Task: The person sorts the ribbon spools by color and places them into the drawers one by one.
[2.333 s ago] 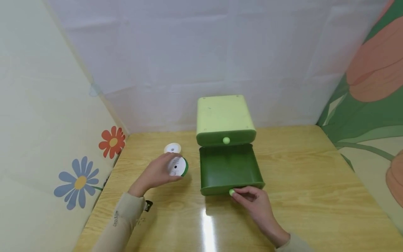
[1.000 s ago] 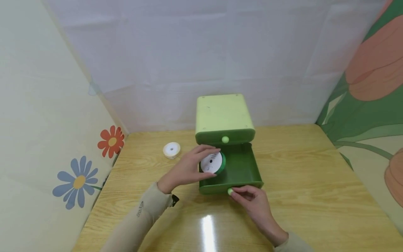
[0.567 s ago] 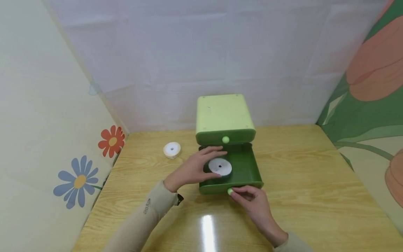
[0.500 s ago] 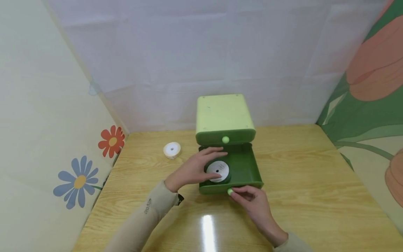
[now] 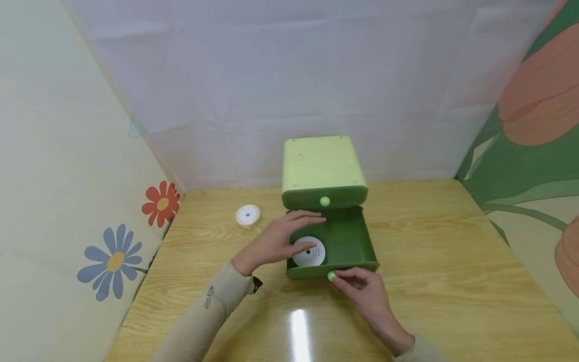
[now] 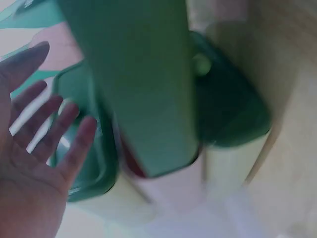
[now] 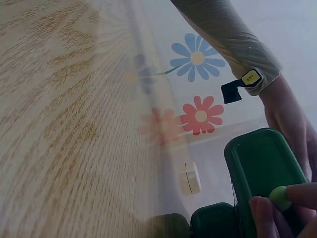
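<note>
Left hand (image 5: 276,241): fingers straight, over the drawer (image 5: 348,241), holding nothing.
Spool (image 5: 309,251): flat in drawer, at 7 o'clock.
Right hand (image 5: 366,291): pinching knob (image 5: 332,275).

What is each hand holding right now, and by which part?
The right hand pinches the pale green round knob of the open dark green drawer. The left hand holds nothing, fingers spread above the white ribbon spool.
</note>
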Action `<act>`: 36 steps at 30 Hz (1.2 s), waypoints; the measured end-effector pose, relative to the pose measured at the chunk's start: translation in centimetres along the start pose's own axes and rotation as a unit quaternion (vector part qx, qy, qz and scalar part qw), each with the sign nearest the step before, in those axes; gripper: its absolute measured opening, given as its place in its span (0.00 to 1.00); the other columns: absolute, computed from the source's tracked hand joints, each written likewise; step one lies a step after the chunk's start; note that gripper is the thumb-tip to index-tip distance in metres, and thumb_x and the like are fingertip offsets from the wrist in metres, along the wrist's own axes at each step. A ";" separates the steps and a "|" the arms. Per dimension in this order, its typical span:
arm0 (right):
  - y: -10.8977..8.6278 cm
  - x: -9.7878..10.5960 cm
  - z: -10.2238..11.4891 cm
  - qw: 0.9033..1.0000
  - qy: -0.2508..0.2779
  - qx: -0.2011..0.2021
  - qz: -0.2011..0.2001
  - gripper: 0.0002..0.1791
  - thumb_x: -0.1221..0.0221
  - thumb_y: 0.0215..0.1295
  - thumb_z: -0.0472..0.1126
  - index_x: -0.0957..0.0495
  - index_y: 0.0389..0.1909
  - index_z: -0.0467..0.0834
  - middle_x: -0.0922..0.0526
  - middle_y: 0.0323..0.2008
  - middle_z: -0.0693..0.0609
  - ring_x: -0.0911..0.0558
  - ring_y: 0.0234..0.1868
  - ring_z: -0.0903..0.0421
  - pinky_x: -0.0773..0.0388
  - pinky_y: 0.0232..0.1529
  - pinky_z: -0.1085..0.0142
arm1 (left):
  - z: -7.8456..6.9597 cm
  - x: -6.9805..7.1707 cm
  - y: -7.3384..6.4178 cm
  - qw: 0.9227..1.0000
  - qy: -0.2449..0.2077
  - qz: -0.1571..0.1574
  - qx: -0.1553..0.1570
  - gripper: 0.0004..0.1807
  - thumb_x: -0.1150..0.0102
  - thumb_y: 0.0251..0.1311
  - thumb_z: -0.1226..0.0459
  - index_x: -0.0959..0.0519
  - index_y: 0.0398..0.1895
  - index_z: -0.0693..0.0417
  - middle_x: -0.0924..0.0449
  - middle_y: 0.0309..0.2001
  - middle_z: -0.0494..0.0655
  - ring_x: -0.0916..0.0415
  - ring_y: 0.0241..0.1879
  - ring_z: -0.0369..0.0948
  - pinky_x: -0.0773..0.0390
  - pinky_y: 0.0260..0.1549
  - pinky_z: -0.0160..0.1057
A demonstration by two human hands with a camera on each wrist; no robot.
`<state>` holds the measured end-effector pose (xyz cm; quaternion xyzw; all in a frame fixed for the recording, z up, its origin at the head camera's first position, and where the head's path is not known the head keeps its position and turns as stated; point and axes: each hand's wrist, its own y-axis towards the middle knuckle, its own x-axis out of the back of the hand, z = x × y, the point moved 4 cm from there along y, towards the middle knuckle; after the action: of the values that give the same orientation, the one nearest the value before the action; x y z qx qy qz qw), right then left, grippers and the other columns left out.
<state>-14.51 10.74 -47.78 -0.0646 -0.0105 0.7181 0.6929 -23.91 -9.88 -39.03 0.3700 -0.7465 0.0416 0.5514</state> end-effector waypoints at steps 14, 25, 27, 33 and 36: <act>0.1 -0.3 0.1 1.000 -0.003 0.000 -0.012 0.11 0.31 0.59 0.24 0.15 0.43 0.30 0.11 0.43 0.37 0.10 0.41 0.56 0.11 0.46 0.65 | 3.8 7.3 2.3 0.986 0.029 -0.165 -0.018 0.26 0.31 0.67 0.62 0.21 0.68 0.48 0.22 0.67 0.50 0.27 0.68 0.49 0.25 0.69 0.53; 0.3 -0.4 0.3 1.000 -0.009 0.002 -0.011 0.11 0.30 0.59 0.25 0.15 0.43 0.31 0.11 0.43 0.38 0.09 0.42 0.49 0.11 0.47 0.63 | 9.0 8.0 4.9 0.986 -0.002 -0.146 0.079 0.24 0.40 0.74 0.58 0.24 0.71 0.47 0.26 0.70 0.49 0.29 0.69 0.48 0.23 0.65 0.52; 0.3 -0.4 0.3 1.000 -0.011 0.005 -0.009 0.11 0.30 0.59 0.26 0.15 0.43 0.31 0.11 0.43 0.38 0.09 0.43 0.48 0.11 0.47 0.63 | 9.5 7.8 5.2 0.986 -0.010 -0.141 0.087 0.23 0.39 0.74 0.58 0.24 0.70 0.47 0.26 0.70 0.49 0.29 0.68 0.48 0.22 0.64 0.51; 0.1 -0.2 0.2 1.000 -0.013 0.007 -0.009 0.11 0.30 0.59 0.26 0.15 0.44 0.30 0.11 0.43 0.37 0.09 0.42 0.48 0.11 0.46 0.64 | 10.1 6.9 5.8 0.986 -0.043 -0.118 0.110 0.21 0.42 0.76 0.56 0.22 0.68 0.47 0.26 0.70 0.48 0.32 0.70 0.46 0.23 0.66 0.49; 0.1 -0.1 0.1 1.000 -0.014 0.002 -0.012 0.11 0.30 0.59 0.25 0.15 0.44 0.30 0.11 0.43 0.38 0.09 0.42 0.48 0.11 0.46 0.64 | 10.1 6.4 5.8 0.983 -0.069 -0.117 0.121 0.19 0.43 0.76 0.55 0.19 0.65 0.49 0.26 0.70 0.49 0.32 0.71 0.47 0.23 0.66 0.48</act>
<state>-14.63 10.67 -47.67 -0.0533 -0.0195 0.7108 0.7011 -36.16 -13.73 -35.46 0.5210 -0.7238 0.0409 0.4504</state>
